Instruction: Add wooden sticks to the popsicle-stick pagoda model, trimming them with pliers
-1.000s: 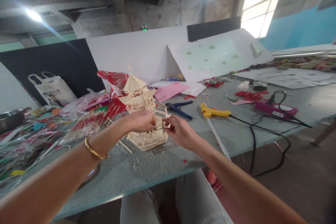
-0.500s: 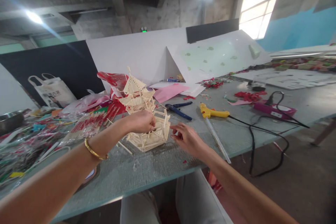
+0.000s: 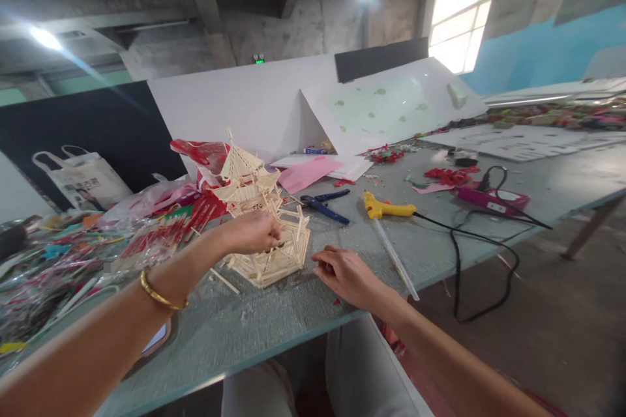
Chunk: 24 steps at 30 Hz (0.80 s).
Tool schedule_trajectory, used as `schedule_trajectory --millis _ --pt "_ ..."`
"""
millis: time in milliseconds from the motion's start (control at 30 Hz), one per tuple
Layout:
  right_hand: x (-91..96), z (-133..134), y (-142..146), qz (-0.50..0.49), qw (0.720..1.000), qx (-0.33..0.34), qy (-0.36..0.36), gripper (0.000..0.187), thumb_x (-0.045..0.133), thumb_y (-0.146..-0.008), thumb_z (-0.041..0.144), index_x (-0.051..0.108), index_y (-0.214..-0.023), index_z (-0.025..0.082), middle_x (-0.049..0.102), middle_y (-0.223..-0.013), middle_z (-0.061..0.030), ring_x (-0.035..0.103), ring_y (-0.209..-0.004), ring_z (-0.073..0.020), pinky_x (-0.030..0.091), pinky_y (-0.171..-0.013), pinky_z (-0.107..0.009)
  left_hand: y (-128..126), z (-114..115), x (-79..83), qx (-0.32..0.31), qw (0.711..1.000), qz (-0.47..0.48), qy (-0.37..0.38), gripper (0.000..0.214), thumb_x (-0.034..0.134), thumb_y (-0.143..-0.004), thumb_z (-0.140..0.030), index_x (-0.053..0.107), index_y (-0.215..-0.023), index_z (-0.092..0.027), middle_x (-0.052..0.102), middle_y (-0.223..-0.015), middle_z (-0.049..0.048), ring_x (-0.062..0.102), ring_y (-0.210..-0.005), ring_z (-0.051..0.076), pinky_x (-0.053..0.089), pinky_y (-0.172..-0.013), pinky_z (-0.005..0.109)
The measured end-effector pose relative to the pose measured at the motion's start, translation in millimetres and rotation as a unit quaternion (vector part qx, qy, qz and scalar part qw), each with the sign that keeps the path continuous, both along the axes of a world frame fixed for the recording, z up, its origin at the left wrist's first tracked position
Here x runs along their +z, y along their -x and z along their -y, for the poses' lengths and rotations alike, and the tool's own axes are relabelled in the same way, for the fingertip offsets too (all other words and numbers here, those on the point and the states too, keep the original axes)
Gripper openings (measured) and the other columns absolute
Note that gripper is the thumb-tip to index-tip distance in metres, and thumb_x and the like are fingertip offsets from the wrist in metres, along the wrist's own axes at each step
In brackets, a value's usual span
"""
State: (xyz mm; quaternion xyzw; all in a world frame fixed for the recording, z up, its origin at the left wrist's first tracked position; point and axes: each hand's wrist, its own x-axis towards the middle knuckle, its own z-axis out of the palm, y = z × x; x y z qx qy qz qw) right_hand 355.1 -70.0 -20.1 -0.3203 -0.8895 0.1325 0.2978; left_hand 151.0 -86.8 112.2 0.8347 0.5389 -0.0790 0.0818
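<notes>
A pagoda-shaped model of pale wooden sticks [image 3: 268, 267] stands on the table, with a pointed roof above and a wide many-sided base below. Over the front of its base is my left hand [image 3: 257, 232], its fingers closed in a pinch. Whatever lies between those fingertips is too small to make out. My right hand [image 3: 345, 273] is just right of the base, a little apart from it, with loosely bent fingers and nothing visible in them. Loose sticks [image 3: 225, 281] lie left of the base.
Blue-handled pliers [image 3: 327, 207] and a yellow glue gun [image 3: 386, 207] with a clear glue stick [image 3: 396, 260] lie to the right. A black cord runs by a purple power strip [image 3: 493, 201]. Plastic-wrapped craft materials [image 3: 141, 241] cover the left. A phone [image 3: 155, 342] lies under my left forearm.
The view has shifted slightly, moving the scene left. My right hand sits a bit lower and its fingers are more gathered. My left hand stays pinched over the model.
</notes>
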Motion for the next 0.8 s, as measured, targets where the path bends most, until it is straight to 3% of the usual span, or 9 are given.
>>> schedule_trajectory --millis 800 --pt "-1.1 1.8 -1.5 0.031 0.999 0.014 0.000 0.017 0.050 -0.084 0.015 0.065 -0.091 0.016 0.061 -0.080 -0.0042 0.055 -0.069 -0.0124 0.035 -0.064 -0.021 -3.1 3.9 3.0 0.006 1.000 0.006 -0.001 0.015 0.049 -0.070 -0.016 0.063 -0.065 -0.014 0.054 -0.056 -0.0009 0.048 -0.056 0.010 0.031 -0.056 0.022"
